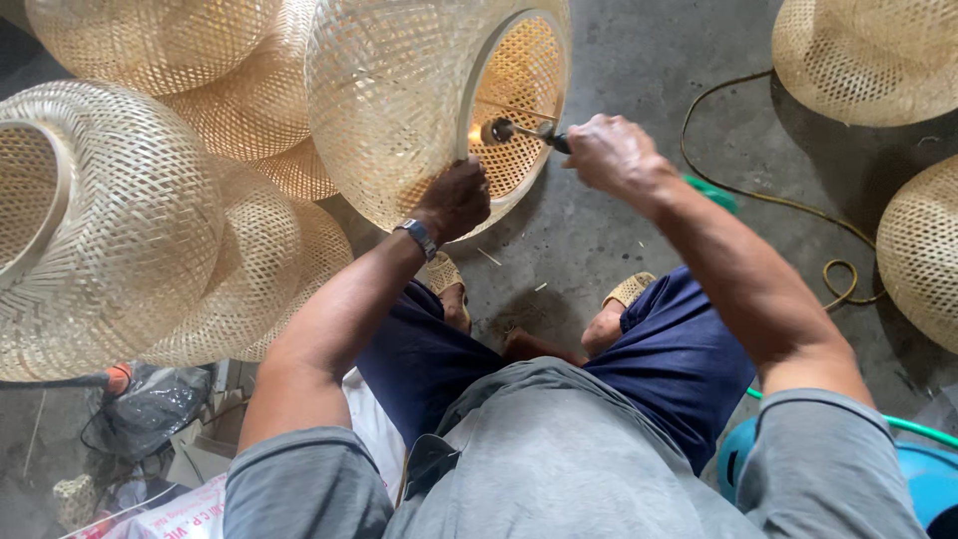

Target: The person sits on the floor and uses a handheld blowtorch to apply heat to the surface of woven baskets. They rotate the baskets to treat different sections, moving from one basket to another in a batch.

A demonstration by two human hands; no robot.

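Woven lampshade (399, 100), left hand (454, 200), torch (519, 130)

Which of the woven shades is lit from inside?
The shade at top centre, gripped by the left hand. Its round opening glows where the right hand holds a torch with a small flame; the others are unlit.

Soft, even daylight fills the scene, moderately bright, with no hard glare. A small flame at the torch (519, 130) tip throws a warm orange glow inside the woven shade (399, 100). Faint, diffuse shadows lie on the concrete floor (619, 230) under the shade and beside the legs. The wide lens bends the edges, bulging the shades at the corners. Focus is fairly sharp at centre; the lower left corner looks dim and slightly soft.
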